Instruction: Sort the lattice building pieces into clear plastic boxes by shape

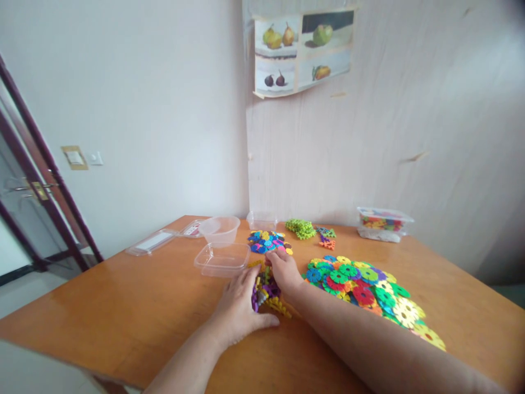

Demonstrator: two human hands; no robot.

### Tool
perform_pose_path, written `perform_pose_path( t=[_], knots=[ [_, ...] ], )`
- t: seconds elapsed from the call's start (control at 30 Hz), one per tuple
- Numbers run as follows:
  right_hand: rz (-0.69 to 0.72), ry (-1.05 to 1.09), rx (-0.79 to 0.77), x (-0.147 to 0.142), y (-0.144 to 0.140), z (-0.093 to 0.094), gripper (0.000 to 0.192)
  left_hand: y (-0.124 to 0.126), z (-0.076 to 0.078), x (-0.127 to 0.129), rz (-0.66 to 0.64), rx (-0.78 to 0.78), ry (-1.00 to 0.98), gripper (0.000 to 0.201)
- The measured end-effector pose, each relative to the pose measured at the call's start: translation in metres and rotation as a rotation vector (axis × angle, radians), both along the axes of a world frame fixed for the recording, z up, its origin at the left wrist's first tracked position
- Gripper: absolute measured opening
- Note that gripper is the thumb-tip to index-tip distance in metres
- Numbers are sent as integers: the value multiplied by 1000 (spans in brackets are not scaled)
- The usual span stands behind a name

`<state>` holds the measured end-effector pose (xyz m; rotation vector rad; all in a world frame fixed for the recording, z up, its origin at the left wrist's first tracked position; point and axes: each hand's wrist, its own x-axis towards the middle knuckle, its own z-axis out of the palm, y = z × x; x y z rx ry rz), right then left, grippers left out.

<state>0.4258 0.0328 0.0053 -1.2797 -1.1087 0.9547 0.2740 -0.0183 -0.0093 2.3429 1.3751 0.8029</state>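
A small heap of purple, yellow and grey plastic building pieces (268, 293) lies on the wooden table between my two hands. My left hand (238, 301) curves along the heap's left side, thumb stretched out in front of it and fingers apart from the thumb. At the heap's right and far side, my right hand (286, 273) has its fingers curled inward; whatever is in them is hidden. Part of the heap is covered by both hands. Just beyond lies a pile of small blue, pink and yellow discs (268, 241).
Colourful notched flower discs (365, 290) spread to the right. A clear rectangular tub (221, 258) and a round bowl (220, 229) stand left of centre, with clear lids (153, 241) behind. Green pieces (301, 229) and a filled box (381, 223) sit near the wall.
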Motion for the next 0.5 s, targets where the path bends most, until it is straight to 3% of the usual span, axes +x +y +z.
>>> perform_pose_path(
  t=[0.13, 0.23, 0.37, 0.5],
  knots=[
    [5, -30, 69, 13, 2, 20, 19, -2, 2, 0, 2, 23, 35, 115],
    [45, -103, 179, 45, 14, 43, 25, -3, 3, 1, -8, 63, 57, 110],
    [-14, -539, 139, 121, 49, 69, 37, -3, 0, 1, -30, 110, 101, 106],
    [-17, -720, 65, 201, 85, 73, 51, -1, -7, 0, -44, 130, 151, 106]
  ],
)
